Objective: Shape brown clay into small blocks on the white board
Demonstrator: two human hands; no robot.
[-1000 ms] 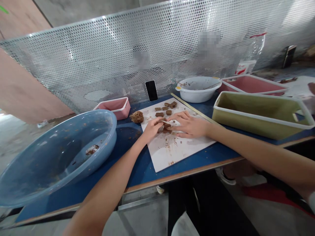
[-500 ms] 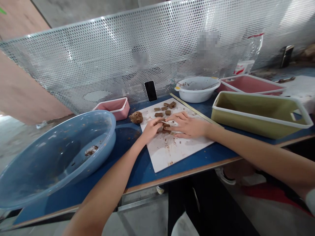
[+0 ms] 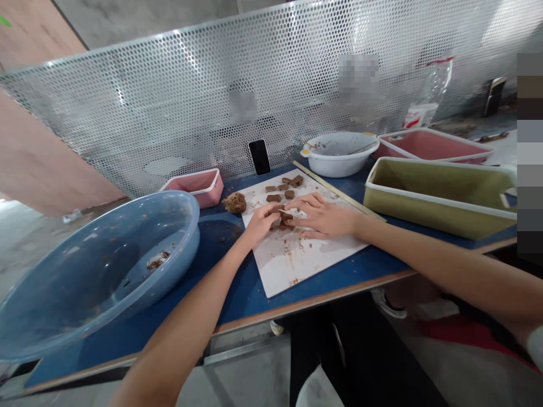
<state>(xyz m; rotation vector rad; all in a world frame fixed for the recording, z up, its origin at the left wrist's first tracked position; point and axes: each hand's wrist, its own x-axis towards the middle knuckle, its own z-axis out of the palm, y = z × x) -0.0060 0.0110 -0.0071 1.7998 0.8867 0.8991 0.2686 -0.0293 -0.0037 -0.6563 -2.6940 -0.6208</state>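
Observation:
My left hand rests on the left part of a white board, its thumb and index finger pinched. Something thin and pale shows at those fingertips, too small to make out. My right hand lies palm down on the board with its fingers stretched and spread. Its fingertips reach a brown clay-like piece between the two hands, partly hidden by the fingers. Behind them lie several small brown blocks on the board. A rough brown lump sits at the board's left edge, and crumbs are scattered about.
A big blue basin stands left, a small pink bin behind it. A phone leans on the perforated metal screen. A pale stick lies along the board. Right are a white basin, a green bin and a pink bin.
Both hands stay almost in place; the fingertips shift only very slightly at the brown piece. The blocks, lump and containers have not moved.

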